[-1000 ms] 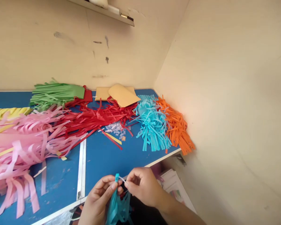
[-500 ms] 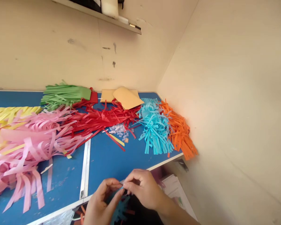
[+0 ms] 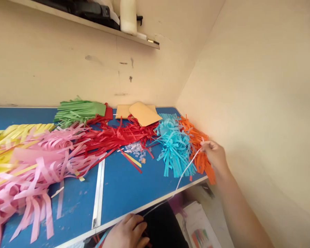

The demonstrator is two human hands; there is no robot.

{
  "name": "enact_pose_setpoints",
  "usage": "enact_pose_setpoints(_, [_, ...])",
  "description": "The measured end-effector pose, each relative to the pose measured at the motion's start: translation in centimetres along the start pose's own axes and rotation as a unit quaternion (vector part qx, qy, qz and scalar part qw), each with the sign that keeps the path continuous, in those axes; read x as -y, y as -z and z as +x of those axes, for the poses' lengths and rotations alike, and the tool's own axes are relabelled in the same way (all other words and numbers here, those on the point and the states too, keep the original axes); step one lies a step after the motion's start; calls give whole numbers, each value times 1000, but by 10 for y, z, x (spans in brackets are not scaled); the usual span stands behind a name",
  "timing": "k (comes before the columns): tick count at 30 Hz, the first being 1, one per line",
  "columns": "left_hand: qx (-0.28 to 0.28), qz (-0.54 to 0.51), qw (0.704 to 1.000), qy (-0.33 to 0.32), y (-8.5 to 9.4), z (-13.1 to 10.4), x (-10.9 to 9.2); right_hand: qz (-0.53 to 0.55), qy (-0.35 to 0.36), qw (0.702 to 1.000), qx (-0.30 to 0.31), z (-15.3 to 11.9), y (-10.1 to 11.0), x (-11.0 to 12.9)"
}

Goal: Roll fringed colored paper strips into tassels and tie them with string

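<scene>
My right hand [image 3: 214, 153] is raised at the right, pinching one end of a thin white string [image 3: 188, 167] in front of the orange fringed paper [image 3: 196, 144]. From there the string slants down past the table edge to my left hand [image 3: 127, 232]. That hand is low at the bottom of the view, its fingers curled where the string meets them; the inside of the grip is hidden. A bit of light blue paper [image 3: 102, 239] shows beside its wrist side. Dark cloth [image 3: 165, 225] lies under the string.
On the blue table [image 3: 126, 193] lie pink [image 3: 38, 165], yellow [image 3: 23, 132], green [image 3: 84, 108], red [image 3: 119, 136] and light blue [image 3: 174, 144] fringed papers. Small clear pieces [image 3: 135, 148] and yellow-orange sheets [image 3: 144, 113] are there too. A shelf [image 3: 93, 22] juts from the wall above.
My hands were together over light blue fringed paper. The right has moved up and right, stretching out the white string; the left has dropped slightly lower. The view has shifted a little.
</scene>
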State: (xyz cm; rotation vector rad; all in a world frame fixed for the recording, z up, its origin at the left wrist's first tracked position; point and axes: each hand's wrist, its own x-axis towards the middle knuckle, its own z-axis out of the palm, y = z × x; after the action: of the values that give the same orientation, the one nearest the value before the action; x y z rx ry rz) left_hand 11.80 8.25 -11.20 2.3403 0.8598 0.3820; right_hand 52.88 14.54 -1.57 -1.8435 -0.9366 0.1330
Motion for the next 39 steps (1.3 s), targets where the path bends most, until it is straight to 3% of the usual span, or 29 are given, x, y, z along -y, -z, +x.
enact_pose_setpoints(2, [-52, 56, 995, -63, 35, 21, 3, -33, -1, 999, 23, -9, -17, -14])
enact_pose_setpoints(4, [-118, 144, 980, -73, 75, 58, 19, -59, -3, 998, 26, -16, -26, -26])
enact_pose_setpoints(7, [-121, 210, 968, -58, 124, 128, 61, -88, -11, 995, 37, -16, -27, -39])
enact_pose_setpoints(10, [-110, 223, 965, -85, 150, 184, 100, -128, 5, 992, 10, -16, -22, -39])
enact_pose_setpoints(13, [-119, 231, 961, -90, 163, 208, 125, -170, 103, 977, -72, -29, -32, -17])
enact_pose_setpoints(15, [-139, 237, 959, -71, 170, 212, 136, -120, 155, 980, -29, -46, -55, 8])
enact_pose_setpoints(17, [-169, 242, 955, -37, 178, 212, 142, 17, 150, 977, 152, -65, -95, 38])
enact_pose_setpoints(19, [-202, 251, 947, -5, 187, 212, 145, 183, 59, 914, 358, -77, -147, 68])
enact_pose_setpoints(21, [-234, 271, 934, 12, 194, 208, 142, 354, -157, 790, 476, -79, -204, 97])
enact_pose_setpoints(22, [-246, 286, 926, 10, 197, 205, 141, 412, -267, 730, 475, -75, -230, 110])
enact_pose_setpoints(23, [-253, 301, 919, 1, 199, 200, 139, 438, -290, 719, 455, -68, -253, 122])
enact_pose_setpoints(25, [-258, 331, 907, -28, 202, 187, 137, 483, -309, 715, 400, -50, -289, 141])
enact_pose_setpoints(27, [-262, 353, 897, -49, 203, 173, 139, 513, -299, 728, 343, -31, -309, 153])
enact_pose_setpoints(30, [-290, 371, 881, -42, 202, 158, 149, 531, -284, 745, 287, -10, -317, 156])
enact_pose_setpoints(33, [-311, 371, 874, -22, 200, 153, 156, 511, -261, 775, 264, 2, -310, 145])
enact_pose_setpoints(39, [-355, 354, 862, 73, 207, 154, 148, 390, -200, 849, 296, 2, -294, 111])
